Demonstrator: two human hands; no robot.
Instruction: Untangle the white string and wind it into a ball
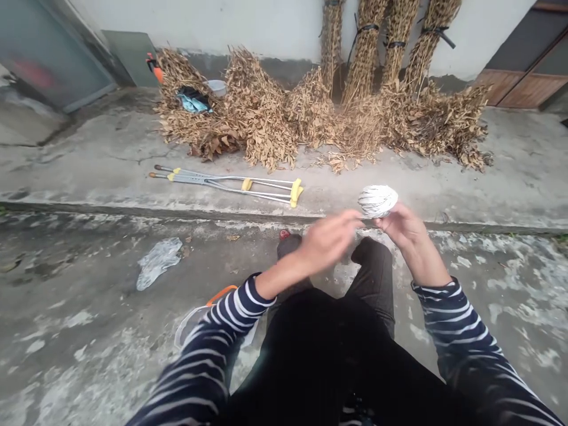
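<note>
My right hand [406, 228] holds up a white rounded bundle [378, 201] with fine dark lines running across it, like a ball of wound string. Its fingers are closed at the lower right side of the bundle, above my right knee. My left hand [331, 239] is just left of the bundle, fingers pointing toward it. Motion blurs those fingers, so whether they pinch anything or touch the bundle is unclear.
A pair of crutches [231, 180] lies on the raised concrete ledge ahead. Dry plant bundles [261, 112] line the wall. A crumpled plastic bag [160, 260] lies at left. By my left forearm sits a pale container [189, 325] with an orange edge, partly hidden.
</note>
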